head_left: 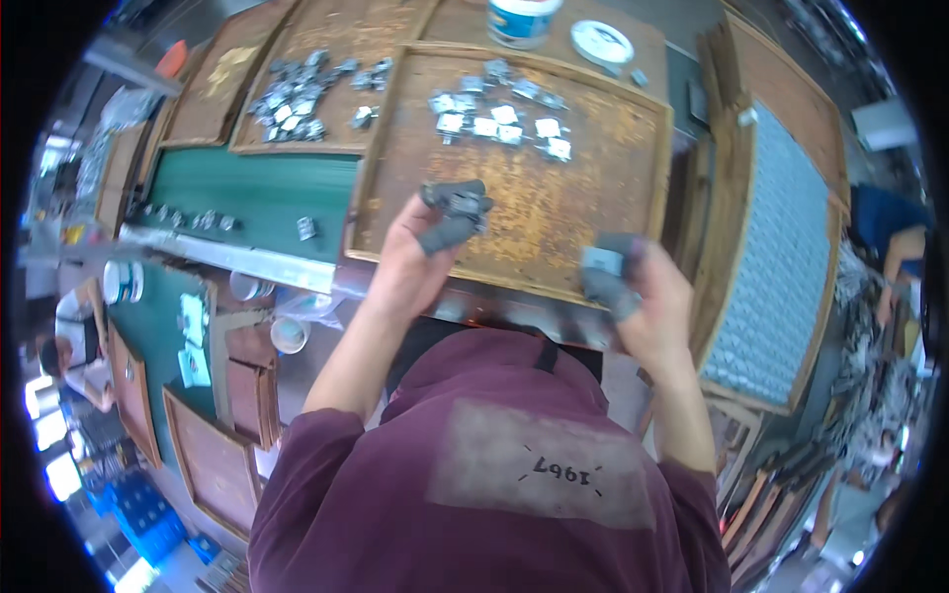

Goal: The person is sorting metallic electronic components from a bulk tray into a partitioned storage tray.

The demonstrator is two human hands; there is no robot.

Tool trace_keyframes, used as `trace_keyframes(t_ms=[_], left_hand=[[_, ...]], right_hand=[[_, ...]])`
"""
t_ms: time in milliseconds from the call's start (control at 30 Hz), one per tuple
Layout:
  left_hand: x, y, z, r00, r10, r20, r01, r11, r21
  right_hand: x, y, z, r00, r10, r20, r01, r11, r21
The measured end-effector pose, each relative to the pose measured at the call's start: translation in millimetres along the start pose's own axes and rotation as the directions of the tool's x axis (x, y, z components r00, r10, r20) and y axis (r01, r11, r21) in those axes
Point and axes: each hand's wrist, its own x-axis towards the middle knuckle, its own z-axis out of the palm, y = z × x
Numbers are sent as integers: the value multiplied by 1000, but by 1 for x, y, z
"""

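My left hand (425, 242), with grey coverings on its fingertips, is closed on a small metal part (468, 206) over the left side of a wooden tray (539, 232). At the tray's right front, my right hand (647, 296), its fingertips covered the same way, pinches a small pale square piece (602, 261). The right hand is slightly blurred. Several small silvery metal parts (504, 116) with white faces lie toward the far side of the tray. The two hands are apart, both low above the tray.
A heap of similar metal parts (289, 104) fills another wooden tray at the far left. Below it runs a green surface (267, 183) with a few loose parts. On the right, a wooden-edged tray holds rows of pale pieces (776, 237). A white-blue bucket (522, 22) stands beyond.
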Motion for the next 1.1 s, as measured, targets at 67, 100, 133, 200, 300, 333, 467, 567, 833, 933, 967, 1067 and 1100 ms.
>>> trace_keyframes(t_ms=[67,100,133,200,300,333,467,567,833,933,967,1067,1100], left_hand=[[-4,-20,20,993,-59,98,51,995,84],[-5,-29,29,984,-41,174,6,980,198],[-7,-33,36,968,-25,248,-54,950,308],[-10,-33,51,959,-123,256,51,961,272],[-7,-40,59,943,-180,281,98,955,280],[-6,-41,62,938,-187,291,106,956,273],[-9,-44,73,914,-249,321,143,937,320],[-12,-55,79,925,-218,313,60,893,446],[-11,-72,93,945,-76,317,-144,776,614],[-12,-70,97,870,32,491,-467,368,804],[-9,-76,94,828,94,552,-552,309,775],[-1,-80,92,770,146,621,-632,309,711],[1,-81,91,760,114,640,-627,387,676]], right_hand=[[2,-7,2,969,-249,-9,236,930,-282],[-1,-7,1,976,-214,-32,200,947,-253],[-4,-5,1,982,-184,-53,168,962,-216],[-11,0,-7,979,-183,-88,157,957,-242],[-18,1,-16,963,-238,-129,201,947,-249],[-19,0,-18,948,-283,-148,244,941,-236],[-24,7,-20,950,-271,-159,223,938,-267],[-27,17,-23,951,-287,-113,237,915,-326],[-23,29,-9,909,-374,-187,240,833,-499],[-28,22,-12,957,-240,-162,160,905,-393],[-28,18,-15,958,-236,-164,157,907,-391],[-27,13,-27,996,35,-81,-48,985,-167],[-23,17,-32,994,107,26,-106,993,-61]])
